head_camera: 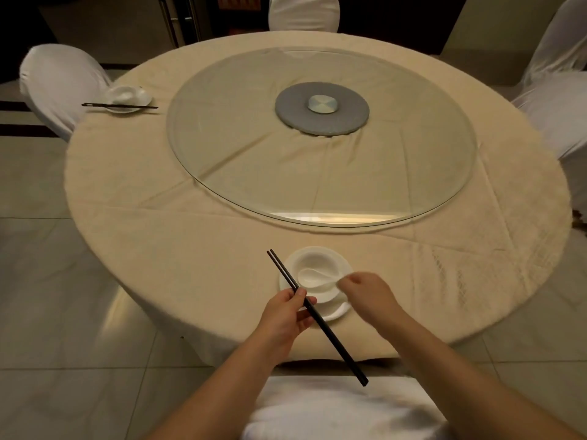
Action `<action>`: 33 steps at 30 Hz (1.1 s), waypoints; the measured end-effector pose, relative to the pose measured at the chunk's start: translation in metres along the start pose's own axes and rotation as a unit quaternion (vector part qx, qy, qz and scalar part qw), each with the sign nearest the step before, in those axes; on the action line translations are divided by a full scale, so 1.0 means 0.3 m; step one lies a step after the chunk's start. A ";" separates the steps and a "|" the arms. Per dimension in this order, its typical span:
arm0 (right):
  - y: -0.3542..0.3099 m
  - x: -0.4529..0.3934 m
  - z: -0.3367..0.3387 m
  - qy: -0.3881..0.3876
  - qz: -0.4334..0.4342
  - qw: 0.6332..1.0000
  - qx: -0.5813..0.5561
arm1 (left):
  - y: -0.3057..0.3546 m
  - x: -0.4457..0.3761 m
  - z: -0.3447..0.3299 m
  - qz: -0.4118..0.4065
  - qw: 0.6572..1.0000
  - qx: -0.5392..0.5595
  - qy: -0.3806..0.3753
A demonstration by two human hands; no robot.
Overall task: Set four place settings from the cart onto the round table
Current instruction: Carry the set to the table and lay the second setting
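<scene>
On the near edge of the round table (197, 249), a white plate (341, 308) carries a white bowl (313, 258) with a white spoon (313, 277) lying in it. My left hand (286, 315) grips a pair of dark chopsticks (330, 333) just left of the plate, held slanted above the table edge. My right hand (368, 290) pinches the spoon's handle at the bowl's right side. A second setting stands at the far left: a white plate with a bowl (127, 96) and dark chopsticks (120, 106) laid across its near side.
A glass turntable (254, 173) on a grey hub (322, 108) fills the table's middle. White-covered chairs stand at the far left (60, 87), the back (303, 12), the right (559, 90) and right below me (343, 408). Tiled floor surrounds the table.
</scene>
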State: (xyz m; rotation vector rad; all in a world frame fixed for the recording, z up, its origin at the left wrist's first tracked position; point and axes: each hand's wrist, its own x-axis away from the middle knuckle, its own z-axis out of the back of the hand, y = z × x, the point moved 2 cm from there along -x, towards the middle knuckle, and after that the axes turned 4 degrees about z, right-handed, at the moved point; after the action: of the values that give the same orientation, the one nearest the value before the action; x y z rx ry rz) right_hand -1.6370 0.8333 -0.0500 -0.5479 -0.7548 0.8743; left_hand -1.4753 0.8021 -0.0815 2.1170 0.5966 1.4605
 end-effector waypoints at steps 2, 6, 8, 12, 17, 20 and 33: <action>-0.005 0.091 -0.005 -0.117 -0.025 0.993 0.002 | 0.005 -0.003 -0.008 -0.012 1.000 0.017 -0.011; 0.029 0.199 -0.010 -0.173 -0.056 0.981 -0.066 | 0.005 -0.010 -0.017 -0.055 0.998 0.013 0.007; 0.034 0.207 0.008 -0.158 -0.056 0.982 -0.082 | 0.008 -0.012 -0.021 -0.075 0.997 0.014 0.015; 0.039 0.205 0.019 -0.170 -0.040 0.983 -0.059 | 0.012 -0.013 -0.023 -0.087 0.996 0.015 0.017; 0.047 0.217 -0.018 -0.245 -0.068 0.956 -0.146 | 0.005 -0.017 -0.028 -0.117 0.993 -0.027 0.016; 0.042 0.224 -0.026 -0.254 -0.064 0.950 -0.168 | 0.011 -0.019 -0.030 -0.138 0.990 -0.035 0.025; 0.206 0.068 0.022 -0.038 -0.266 0.932 -0.244 | -0.002 -0.052 0.022 -0.091 0.990 -0.047 0.094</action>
State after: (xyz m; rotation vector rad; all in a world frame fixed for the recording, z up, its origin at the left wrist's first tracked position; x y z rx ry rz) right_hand -1.6628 0.8842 -0.0819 -0.7011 -1.1369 0.1964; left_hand -1.4742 0.7921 -0.0952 1.8146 0.7551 1.5618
